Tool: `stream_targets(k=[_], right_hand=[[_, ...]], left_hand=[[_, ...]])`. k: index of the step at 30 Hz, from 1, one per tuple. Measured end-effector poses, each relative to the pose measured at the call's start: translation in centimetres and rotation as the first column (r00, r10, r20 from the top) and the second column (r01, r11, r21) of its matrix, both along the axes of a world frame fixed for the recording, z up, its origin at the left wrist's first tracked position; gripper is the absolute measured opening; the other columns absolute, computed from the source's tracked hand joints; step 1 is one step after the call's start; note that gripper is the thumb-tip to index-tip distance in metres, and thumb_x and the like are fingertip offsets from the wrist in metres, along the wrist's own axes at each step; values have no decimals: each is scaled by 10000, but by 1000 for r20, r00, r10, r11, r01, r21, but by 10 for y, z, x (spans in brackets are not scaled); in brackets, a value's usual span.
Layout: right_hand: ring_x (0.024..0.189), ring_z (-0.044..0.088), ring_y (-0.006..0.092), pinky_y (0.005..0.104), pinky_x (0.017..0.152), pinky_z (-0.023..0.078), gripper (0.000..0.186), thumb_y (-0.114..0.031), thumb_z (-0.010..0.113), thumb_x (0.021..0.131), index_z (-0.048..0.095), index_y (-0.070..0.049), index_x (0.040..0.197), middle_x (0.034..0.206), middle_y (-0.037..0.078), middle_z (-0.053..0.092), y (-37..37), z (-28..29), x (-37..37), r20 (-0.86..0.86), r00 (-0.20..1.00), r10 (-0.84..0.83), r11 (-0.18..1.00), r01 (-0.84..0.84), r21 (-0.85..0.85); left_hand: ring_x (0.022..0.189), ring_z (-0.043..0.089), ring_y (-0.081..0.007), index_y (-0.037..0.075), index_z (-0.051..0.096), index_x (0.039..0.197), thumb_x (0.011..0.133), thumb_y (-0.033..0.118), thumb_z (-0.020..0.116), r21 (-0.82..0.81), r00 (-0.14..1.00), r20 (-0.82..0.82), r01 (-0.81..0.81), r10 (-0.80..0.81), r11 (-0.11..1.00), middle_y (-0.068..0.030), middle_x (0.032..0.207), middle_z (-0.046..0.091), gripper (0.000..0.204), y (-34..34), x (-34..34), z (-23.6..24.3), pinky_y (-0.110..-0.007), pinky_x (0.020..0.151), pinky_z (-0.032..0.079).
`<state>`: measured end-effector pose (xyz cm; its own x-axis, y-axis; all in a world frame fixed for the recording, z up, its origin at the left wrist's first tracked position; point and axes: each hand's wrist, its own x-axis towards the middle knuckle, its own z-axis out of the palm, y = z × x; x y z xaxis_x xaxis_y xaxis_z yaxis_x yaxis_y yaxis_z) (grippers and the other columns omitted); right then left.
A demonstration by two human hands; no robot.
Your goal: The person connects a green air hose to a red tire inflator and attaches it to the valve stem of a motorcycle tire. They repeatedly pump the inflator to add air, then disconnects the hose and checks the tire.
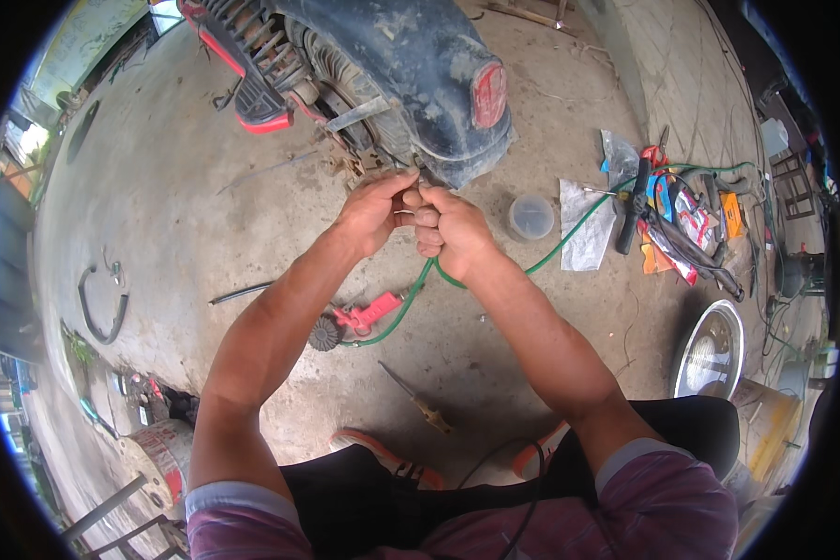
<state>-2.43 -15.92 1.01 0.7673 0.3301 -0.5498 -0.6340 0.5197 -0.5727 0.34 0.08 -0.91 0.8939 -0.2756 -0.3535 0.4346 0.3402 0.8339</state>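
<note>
Both hands meet in front of me, beside the rear mudguard (453, 93) of a dusty, dark blue vehicle with a red tail light (489, 95). My left hand (371, 213) is closed, thumb and fingertips pinched together against the right one. Curled fingers close my right hand (455, 229) too, its thumb up by the left fingertips. Whatever is between them is too small and covered to name. Below the hands lies a green hose (411, 297), which runs to a red air tool with a round gauge (369, 313) on the concrete floor.
A screwdriver (418, 399) lies near my shoes. Right of the hands stand a clear plastic tub (531, 217), a white sheet (586, 224) and a pile of tools and packets (686, 224). A metal basin (709, 350) is at my right, a bucket (163, 457) at my left.
</note>
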Motion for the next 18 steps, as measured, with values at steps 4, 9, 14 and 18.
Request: stream_targets(k=[4,9,14,18], right_hand=[[500,382,103,301,465,298,301,-305,583,1061,654,-27,974,662,-32,493,0,0,-2,110,993,30,988,-13,-156],[502,407,105,308,459,301,302,-307,601,1050,654,-22,965,666,-15,523,1,-2,-1,136,991,6,978,23,-206],[497,372,97,297,465,281,289,-299,599,1048,660,-30,965,682,-11,553,-4,-6,4,25,1000,13,1000,-13,-12],[500,360,99,294,469,274,293,-304,596,1052,668,-35,961,676,-29,519,-2,-1,2,33,999,20,999,-19,-52]], left_hand=[[740,644,-142,114,691,882,999,309,718,189,999,30,-33,27,981,-10,812,678,229,0,10,-6,-355,697,542],[807,654,-158,113,683,930,1010,306,691,202,1000,4,-26,26,979,-23,866,694,209,0,9,-1,-359,750,537],[905,672,-199,106,666,992,1043,330,625,-58,999,-21,44,-45,997,-40,901,704,233,5,-1,0,-390,847,533],[812,647,-147,126,677,932,1011,305,706,-47,1000,-13,-10,10,999,-8,875,690,198,0,-1,2,-348,743,532]])
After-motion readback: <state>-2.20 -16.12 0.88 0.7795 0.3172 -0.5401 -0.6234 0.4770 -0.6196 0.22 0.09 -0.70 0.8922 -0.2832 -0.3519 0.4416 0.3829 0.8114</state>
